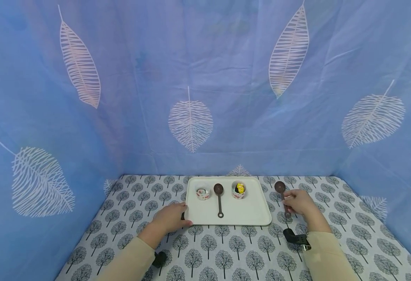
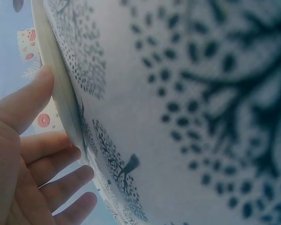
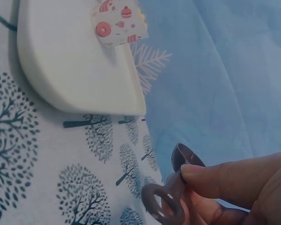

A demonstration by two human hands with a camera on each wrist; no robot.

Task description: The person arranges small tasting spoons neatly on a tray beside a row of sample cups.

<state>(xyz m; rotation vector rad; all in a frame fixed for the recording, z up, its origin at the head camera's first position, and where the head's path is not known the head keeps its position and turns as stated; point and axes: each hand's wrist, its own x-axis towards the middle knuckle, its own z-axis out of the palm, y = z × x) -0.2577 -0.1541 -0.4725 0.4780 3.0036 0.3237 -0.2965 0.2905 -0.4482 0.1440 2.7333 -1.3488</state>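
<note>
A cream rectangular tray point(image 1: 251, 214) lies at the back middle of the table in the head view. My left hand point(image 1: 170, 218) is at its left edge, the thumb touching the rim and the other fingers loosely extended. To the right of the tray, my right hand point(image 1: 299, 203) pinches a brown spoon point(image 1: 280, 187) by its handle between thumb and fingers; a ring point(image 3: 163, 204) ends that handle. Another brown spoon point(image 1: 218, 189) lies on the tray between two small printed cups. The left cup point(image 1: 202, 196) holds something white, the right cup point(image 1: 238, 196) something black and yellow.
A white cloth point(image 1: 223, 257) printed with dark trees covers the table. Blue curtains point(image 1: 226, 128) with white leaf patterns hang behind and at both sides. Each wrist wears a black camera on a strap, such as the right camera point(image 1: 293, 236).
</note>
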